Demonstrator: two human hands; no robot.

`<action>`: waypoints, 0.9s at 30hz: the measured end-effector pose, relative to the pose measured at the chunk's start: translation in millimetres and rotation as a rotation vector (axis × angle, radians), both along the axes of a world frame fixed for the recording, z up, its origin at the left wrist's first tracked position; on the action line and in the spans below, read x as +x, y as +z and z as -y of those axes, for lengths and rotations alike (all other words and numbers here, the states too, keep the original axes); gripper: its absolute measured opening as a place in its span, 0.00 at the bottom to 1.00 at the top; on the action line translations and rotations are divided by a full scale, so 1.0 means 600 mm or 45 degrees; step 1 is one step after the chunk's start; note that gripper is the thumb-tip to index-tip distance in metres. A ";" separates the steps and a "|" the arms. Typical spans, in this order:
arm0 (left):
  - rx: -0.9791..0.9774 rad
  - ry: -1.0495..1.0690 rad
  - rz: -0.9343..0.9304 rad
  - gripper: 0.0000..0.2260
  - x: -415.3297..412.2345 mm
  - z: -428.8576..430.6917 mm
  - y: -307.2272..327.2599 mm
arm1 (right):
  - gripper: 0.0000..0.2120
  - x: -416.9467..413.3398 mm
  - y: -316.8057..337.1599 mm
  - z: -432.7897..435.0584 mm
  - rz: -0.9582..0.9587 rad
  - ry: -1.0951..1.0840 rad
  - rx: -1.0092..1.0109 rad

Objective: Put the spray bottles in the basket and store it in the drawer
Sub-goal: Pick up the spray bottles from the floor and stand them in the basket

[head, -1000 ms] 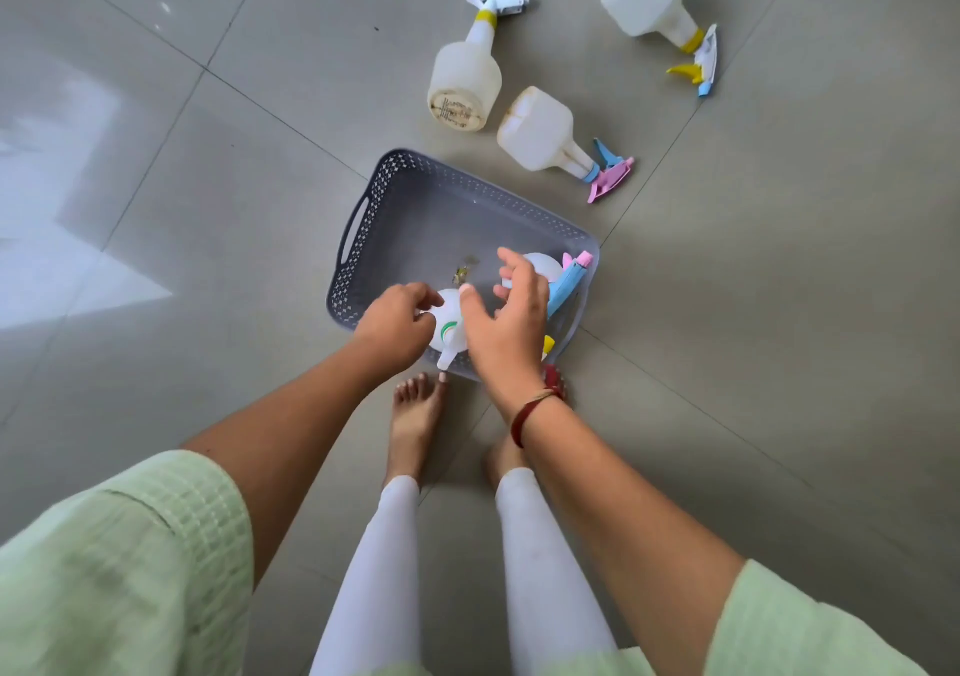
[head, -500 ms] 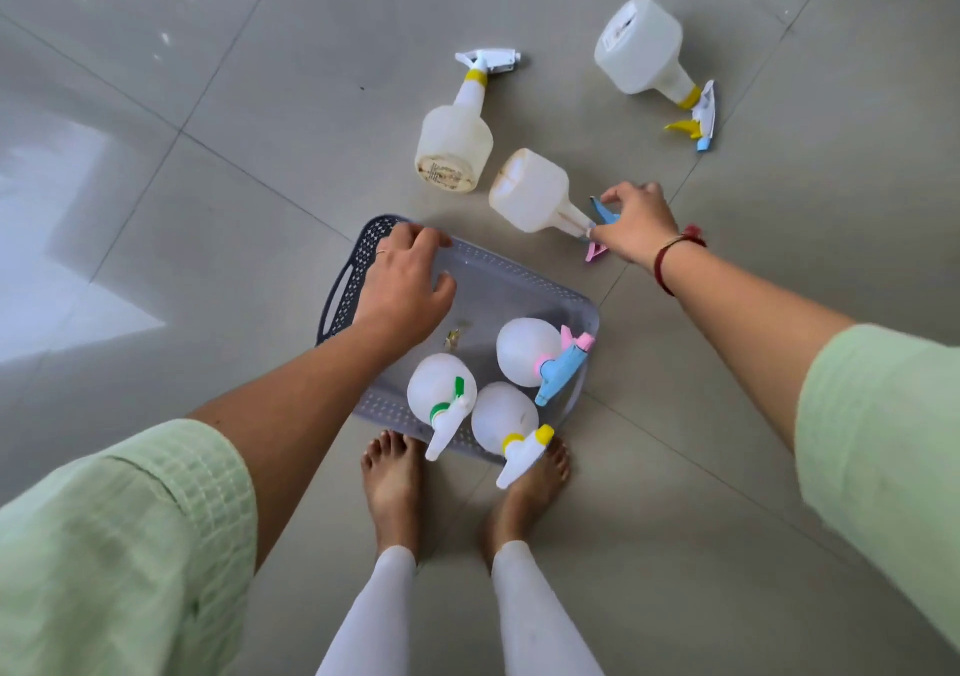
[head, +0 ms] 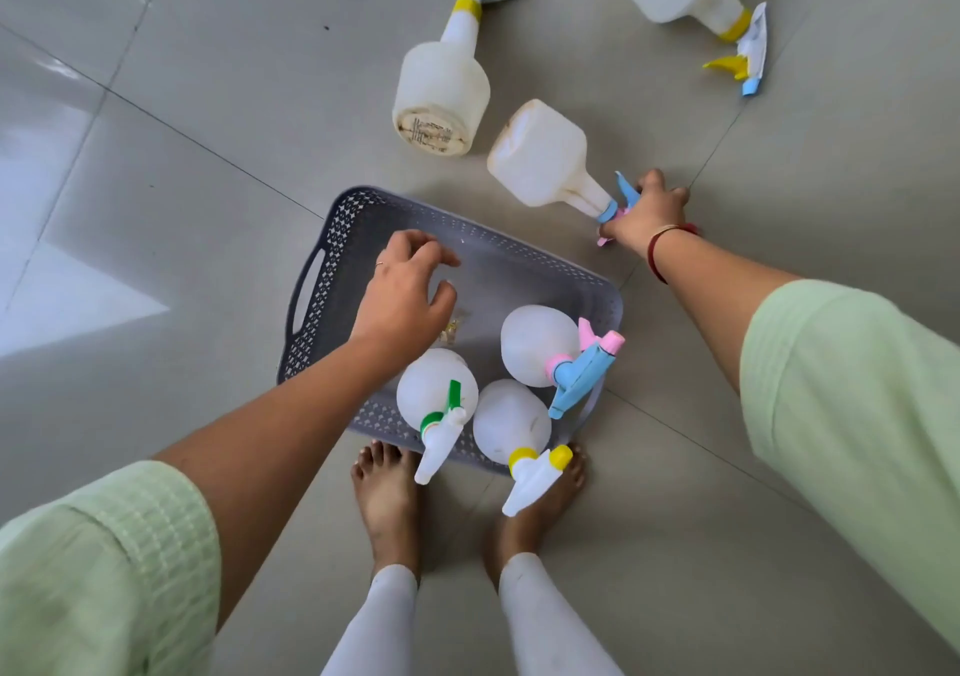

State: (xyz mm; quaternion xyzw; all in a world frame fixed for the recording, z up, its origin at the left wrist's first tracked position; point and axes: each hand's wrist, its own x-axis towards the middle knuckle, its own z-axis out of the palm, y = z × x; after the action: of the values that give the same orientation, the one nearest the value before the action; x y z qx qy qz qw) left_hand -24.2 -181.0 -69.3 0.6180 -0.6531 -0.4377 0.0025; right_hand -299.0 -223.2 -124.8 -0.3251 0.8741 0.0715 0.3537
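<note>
Grey perforated plastic formed the basket point(head: 332, 238) on the smooth tiled floor point(head: 156, 77), its far half bare. Three round white bottles point(head: 537, 345) stood crowded at its near edge. Above it hovered the left hand point(head: 402, 298), fingers loose and spread. Beyond the rim, the right hand point(head: 644, 215) gripped a square bottle point(head: 540, 160) by its blue-pink trigger head.

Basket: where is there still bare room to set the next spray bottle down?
The gray basket has bare floor in its far half, between the handle wall and the far rim, though the left hand hovers there. The near right corner is crowded with three upright spray bottles. The right hand grips the next bottle.
</note>
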 end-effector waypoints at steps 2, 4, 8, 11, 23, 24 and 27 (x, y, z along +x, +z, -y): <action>0.016 0.013 0.010 0.13 0.001 -0.007 0.005 | 0.28 -0.006 0.016 -0.002 0.006 -0.022 -0.045; 0.034 0.058 0.016 0.13 -0.001 -0.010 0.018 | 0.29 -0.014 0.040 -0.003 0.074 -0.090 -0.098; 0.067 0.147 0.011 0.13 -0.012 -0.009 0.053 | 0.31 -0.026 0.114 -0.002 0.360 -0.342 -0.257; 0.053 0.191 -0.023 0.12 -0.020 -0.002 0.080 | 0.27 -0.035 0.170 -0.001 0.467 -0.415 -0.310; 0.113 0.322 -0.013 0.12 0.038 -0.039 0.135 | 0.40 0.070 0.362 0.022 0.420 0.461 -0.224; 0.132 0.334 0.007 0.12 0.047 -0.050 0.133 | 0.40 0.088 0.364 0.020 0.390 0.540 -0.184; 0.182 0.355 0.053 0.11 0.065 -0.088 0.129 | 0.39 0.143 0.354 0.010 0.294 0.753 -0.094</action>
State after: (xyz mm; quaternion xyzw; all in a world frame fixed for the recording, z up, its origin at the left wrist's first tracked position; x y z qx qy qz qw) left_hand 15.0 -128.4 8.3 0.7102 -0.5281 -0.4655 0.0055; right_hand -213.2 -229.3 87.5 -0.5839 0.6978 0.1021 0.4022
